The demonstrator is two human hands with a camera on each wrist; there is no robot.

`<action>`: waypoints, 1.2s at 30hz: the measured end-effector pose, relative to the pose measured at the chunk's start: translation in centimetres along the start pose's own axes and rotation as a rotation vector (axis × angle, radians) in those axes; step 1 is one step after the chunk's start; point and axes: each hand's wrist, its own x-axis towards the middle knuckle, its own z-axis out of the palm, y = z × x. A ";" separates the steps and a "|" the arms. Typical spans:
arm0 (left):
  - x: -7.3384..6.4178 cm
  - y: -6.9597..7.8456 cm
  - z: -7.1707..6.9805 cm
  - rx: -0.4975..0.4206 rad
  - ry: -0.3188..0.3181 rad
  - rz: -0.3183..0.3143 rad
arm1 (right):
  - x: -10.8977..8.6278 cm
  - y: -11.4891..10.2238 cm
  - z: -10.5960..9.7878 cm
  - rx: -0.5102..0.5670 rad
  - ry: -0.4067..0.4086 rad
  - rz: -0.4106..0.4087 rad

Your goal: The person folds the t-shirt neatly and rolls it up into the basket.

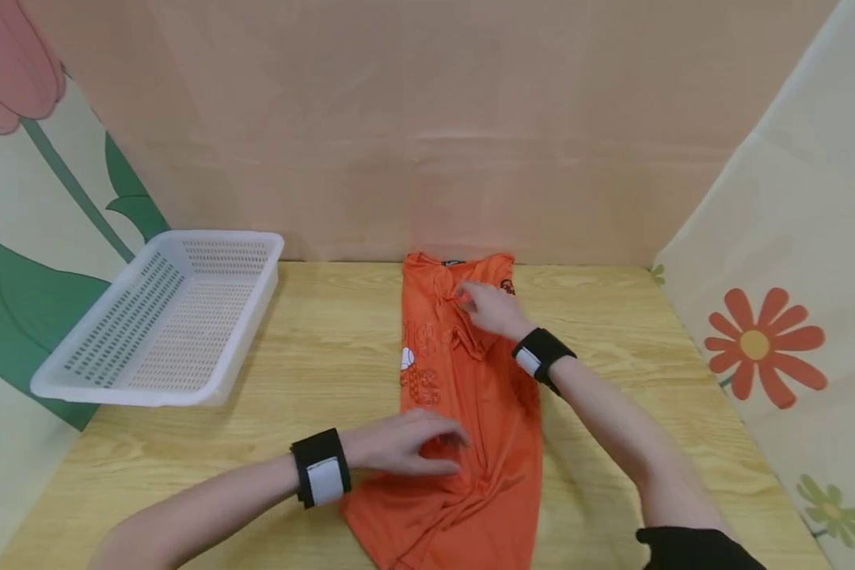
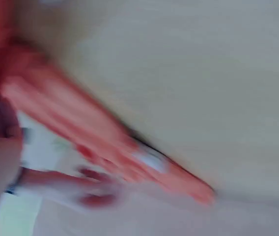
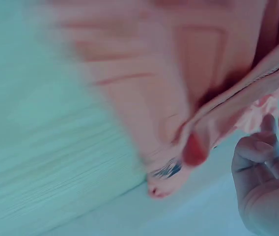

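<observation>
An orange short-sleeved shirt (image 1: 499, 443) lies lengthwise on the table, narrowed by folding, its neckline at the far end. One sleeve (image 1: 473, 336) lies across its upper part, and a white ball print (image 1: 407, 359) shows at the left edge. My left hand (image 1: 406, 443) hovers over the lower part, thumb and fingers apart with nothing between them. Close to the neckline is my right hand (image 1: 495, 307), fingers loosely bent beside the cloth. In the right wrist view that right hand (image 3: 265, 182) shows no cloth gripped in it; contact at the fingertips is unclear. The left wrist view is blurred.
A white perforated plastic basket (image 1: 252, 348) stands at the back left of the wooden table (image 1: 613, 459). A plain pinkish backdrop (image 1: 399, 119) rises behind the table, and flower-printed sheets (image 1: 812, 237) flank both sides.
</observation>
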 end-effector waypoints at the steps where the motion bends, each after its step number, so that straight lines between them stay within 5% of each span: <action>1: -0.8 -0.5 -0.2 0.061 -0.002 0.023 | -1.2 0.3 -0.4 0.014 0.014 -0.033; 4: -2.6 -1.7 -0.8 0.240 -0.024 0.060 | -5.3 1.1 -1.4 0.041 0.034 -0.135; 9: -3.9 -2.6 -1.5 0.401 -0.113 0.039 | -11.7 1.4 -1.6 0.007 -0.014 -0.239; 16: -5.3 -1.7 -0.2 0.628 -0.207 -0.084 | -18.1 -0.7 -0.2 0.005 -0.090 -0.286; 19: -5.3 -0.8 0.8 0.736 -0.202 -0.125 | -19.2 -0.9 0.3 0.031 -0.141 -0.257; 24: -3.8 -0.9 0.1 0.632 -0.129 -0.078 | -20.3 -1.1 0.8 0.037 -0.189 -0.238; 28: -3.2 -1.8 -1.1 0.533 -0.209 -0.041 | -20.8 -1.8 0.8 0.012 -0.229 -0.261; 31: -3.4 -1.9 -0.9 0.544 -0.277 -0.066 | -20.9 -2.0 0.4 0.031 -0.294 -0.251; 36: -4.1 -0.5 0.6 0.638 -0.239 -0.135 | -20.9 -1.4 -0.6 0.076 -0.418 -0.191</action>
